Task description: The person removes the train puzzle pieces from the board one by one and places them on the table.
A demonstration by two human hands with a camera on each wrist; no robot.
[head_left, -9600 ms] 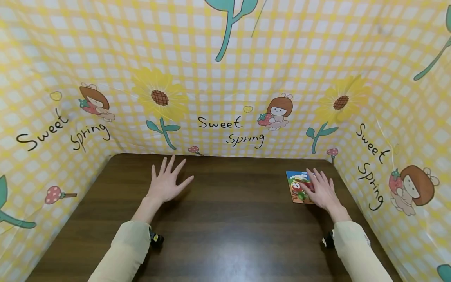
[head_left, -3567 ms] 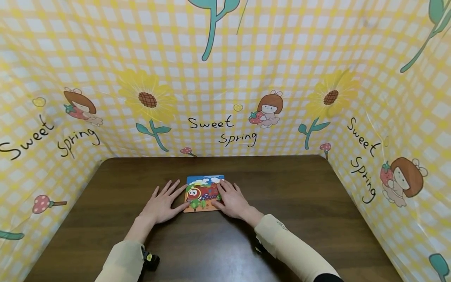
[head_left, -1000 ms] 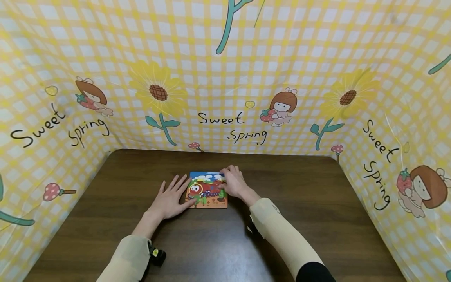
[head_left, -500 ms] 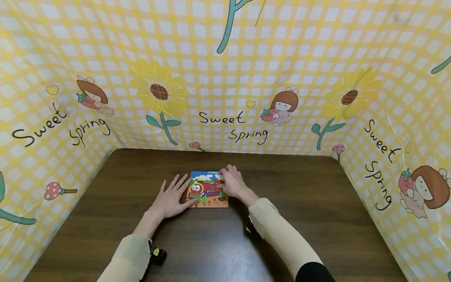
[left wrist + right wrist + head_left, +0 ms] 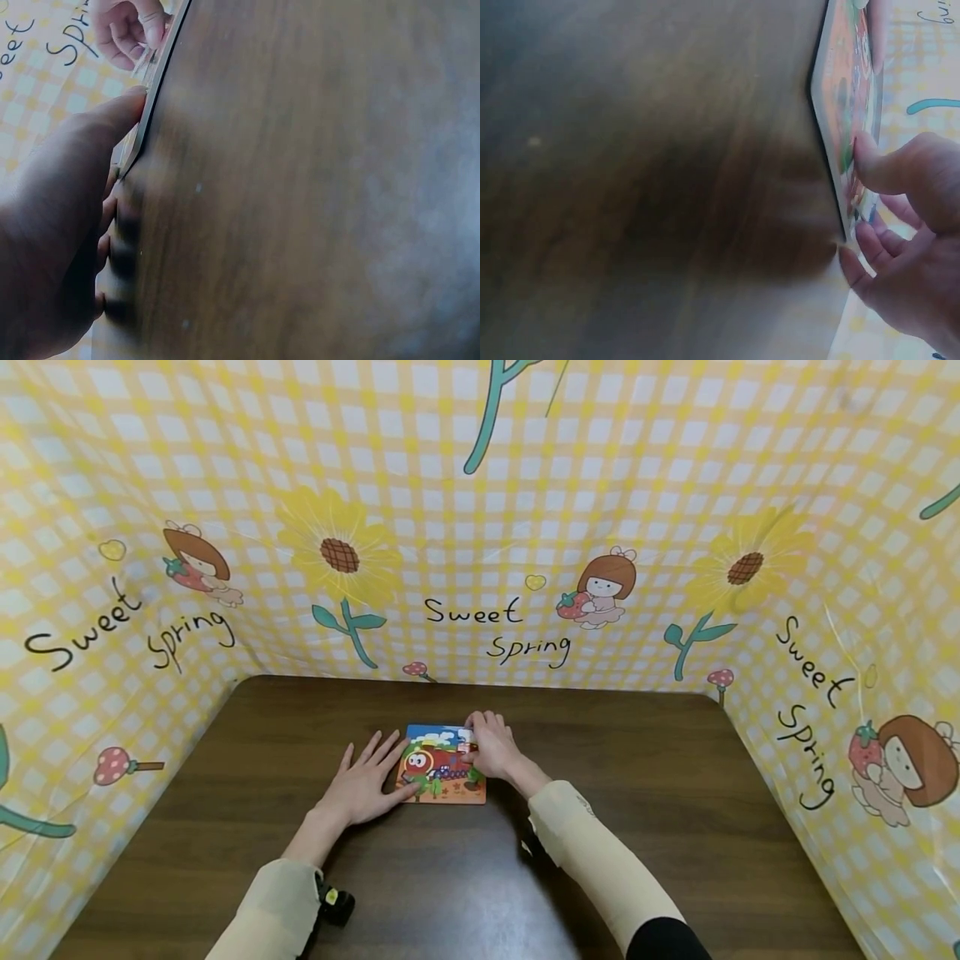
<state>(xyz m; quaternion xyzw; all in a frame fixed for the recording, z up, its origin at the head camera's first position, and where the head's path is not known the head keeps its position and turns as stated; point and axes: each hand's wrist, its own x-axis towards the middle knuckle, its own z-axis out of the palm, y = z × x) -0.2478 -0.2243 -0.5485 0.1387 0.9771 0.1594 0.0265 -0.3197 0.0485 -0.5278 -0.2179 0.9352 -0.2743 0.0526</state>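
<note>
A flat picture puzzle (image 5: pixel 442 789), showing a cartoon red train under a blue sky, lies on the table in front of me. My left hand (image 5: pixel 363 789) rests with spread fingers along its left side, thumb over the lower left part. At the upper right, my right hand (image 5: pixel 497 747) has its fingers curled and its thumb on the picture. Between them it pinches a small puzzle piece (image 5: pixel 467 747), raised at one edge and mostly hidden by the fingers. In the right wrist view the fingers of the right hand (image 5: pixel 911 217) reach round the board's (image 5: pixel 826 112) far edge.
The dark brown wooden table (image 5: pixel 637 827) extends around the puzzle. Yellow checked cloth (image 5: pixel 480 527) printed with flowers and "Sweet Spring" walls it in at the back and both sides. A black wrist camera (image 5: pixel 337 906) sits at the left cuff.
The puzzle earlier moved from the right to the middle, where both hands met it. Within the last second my right fingers have shifted slightly and the train's right part has tilted up; the left hand stays.
</note>
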